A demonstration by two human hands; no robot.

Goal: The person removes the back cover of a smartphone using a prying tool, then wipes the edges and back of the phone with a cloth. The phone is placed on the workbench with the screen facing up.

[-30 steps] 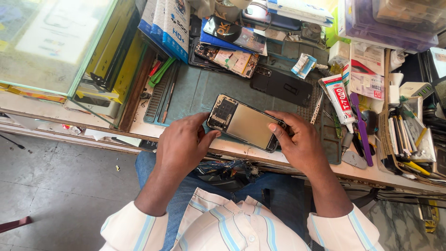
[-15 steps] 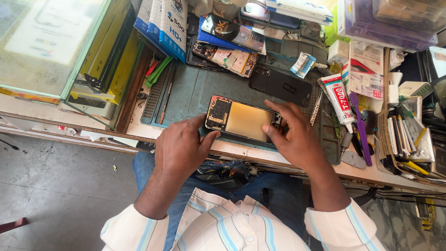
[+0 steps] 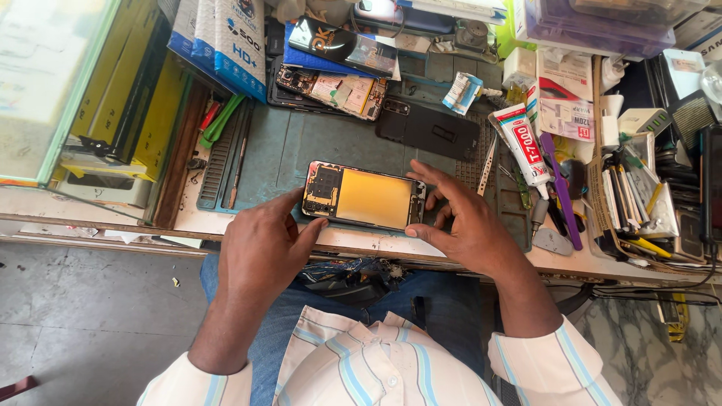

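An opened smartphone (image 3: 366,197) with its back cover off lies flat on the grey-green work mat (image 3: 286,146), showing a gold-coloured battery area and a circuit board at its left end. My left hand (image 3: 263,252) holds the phone's left end between thumb and fingers. My right hand (image 3: 459,222) grips the right end, fingers curled over the top and bottom edges. A black back cover (image 3: 429,131) lies on the mat just beyond the phone.
A white glue tube (image 3: 523,143) and a purple tool (image 3: 560,192) lie right of the phone. Another opened phone (image 3: 331,86) and boxes (image 3: 218,41) sit at the back. Tweezers and green tools (image 3: 222,120) rest at the mat's left. Cluttered parts fill the right side.
The phone has been lowered and levelled from a tilted hold to lying flat on the mat. Both hands stayed on its ends.
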